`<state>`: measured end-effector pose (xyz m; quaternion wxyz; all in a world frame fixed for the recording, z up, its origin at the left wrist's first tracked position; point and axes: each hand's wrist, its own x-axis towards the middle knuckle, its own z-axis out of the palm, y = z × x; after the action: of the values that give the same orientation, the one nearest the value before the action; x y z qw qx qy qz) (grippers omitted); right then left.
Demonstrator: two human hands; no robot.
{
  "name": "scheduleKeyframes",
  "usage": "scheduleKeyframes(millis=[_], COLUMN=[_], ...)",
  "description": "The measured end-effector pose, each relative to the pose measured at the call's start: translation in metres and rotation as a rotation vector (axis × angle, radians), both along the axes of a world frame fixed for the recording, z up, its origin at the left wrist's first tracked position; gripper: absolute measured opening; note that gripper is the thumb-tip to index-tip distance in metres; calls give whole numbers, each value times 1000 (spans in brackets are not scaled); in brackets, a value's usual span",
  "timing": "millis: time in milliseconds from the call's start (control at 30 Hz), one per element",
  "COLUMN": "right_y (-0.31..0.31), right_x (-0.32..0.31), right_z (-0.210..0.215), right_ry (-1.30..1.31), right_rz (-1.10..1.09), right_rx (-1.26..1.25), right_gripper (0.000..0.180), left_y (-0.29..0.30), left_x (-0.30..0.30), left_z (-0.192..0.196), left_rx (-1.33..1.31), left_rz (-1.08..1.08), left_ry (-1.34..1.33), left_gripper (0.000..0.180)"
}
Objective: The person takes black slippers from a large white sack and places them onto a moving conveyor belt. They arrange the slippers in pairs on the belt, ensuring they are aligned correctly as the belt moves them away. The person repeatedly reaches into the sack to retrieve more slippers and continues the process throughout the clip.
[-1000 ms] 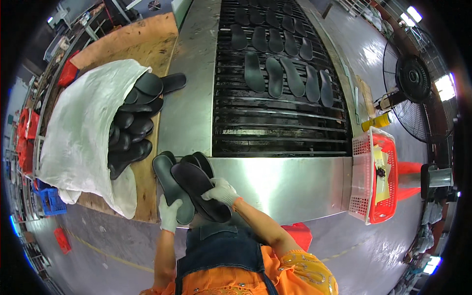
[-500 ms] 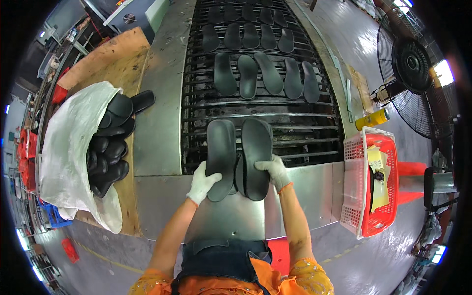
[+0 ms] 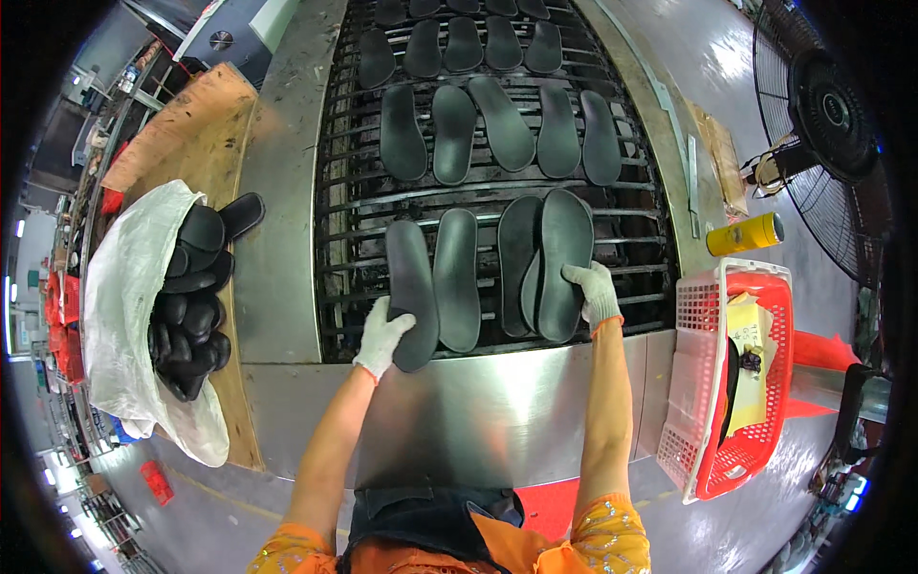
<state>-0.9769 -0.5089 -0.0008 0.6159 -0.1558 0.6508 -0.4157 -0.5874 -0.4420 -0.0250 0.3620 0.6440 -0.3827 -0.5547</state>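
In my white-gloved left hand (image 3: 382,337) is a black insole (image 3: 411,292), its lower end gripped between thumb and fingers. Just right of it another insole (image 3: 457,277) lies on the dark bars of the conveyor (image 3: 368,196), untouched by either hand. My right hand (image 3: 597,289), gloved too, pinches the edge of a front insole (image 3: 566,258). Behind that one, at least one more insole shows, and another insole (image 3: 517,253) sits at its left; whether my right fingers hold these as well is hidden. Farther up, several insoles (image 3: 453,134) lie in rows on the bars.
At left, a white sack (image 3: 129,306) with black insoles (image 3: 196,316) spilling out rests on a wooden board (image 3: 206,158). On the right stand a red and white basket (image 3: 687,383), a yellow bottle (image 3: 746,232) and a large fan (image 3: 830,110). A metal ledge (image 3: 459,421) runs before me.
My hands have moved apart, the right one farther right and forward. The insoles held close together are now spread out, with one lying free on the bars between my hands.
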Motion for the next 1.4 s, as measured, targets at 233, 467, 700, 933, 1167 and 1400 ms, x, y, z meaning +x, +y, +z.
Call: scheduleKeyframes(millis=[233, 467, 700, 933, 1167, 1400], right_y=[-2, 0, -9, 11, 33, 68], right_x=[-32, -65, -93, -113, 43, 271], right_z=[-19, -8, -36, -49, -14, 10], right_ry=[428, 636, 842, 1421, 1597, 1170], right_rz=[-13, 1, -96, 110, 271, 800], right_rx=[-9, -17, -198, 17, -505, -997], right_gripper=[33, 30, 40, 49, 45, 59], left_y=[-7, -16, -5, 22, 89, 118], left_x=[25, 11, 41, 58, 126, 243], left_z=[-21, -9, -2, 28, 20, 34], left_rx=[48, 13, -39, 8, -40, -106], left_rz=[136, 113, 60, 203, 516, 960], left_ry=[-76, -57, -416, -116, -43, 150], left_gripper=[38, 39, 60, 45, 36, 46])
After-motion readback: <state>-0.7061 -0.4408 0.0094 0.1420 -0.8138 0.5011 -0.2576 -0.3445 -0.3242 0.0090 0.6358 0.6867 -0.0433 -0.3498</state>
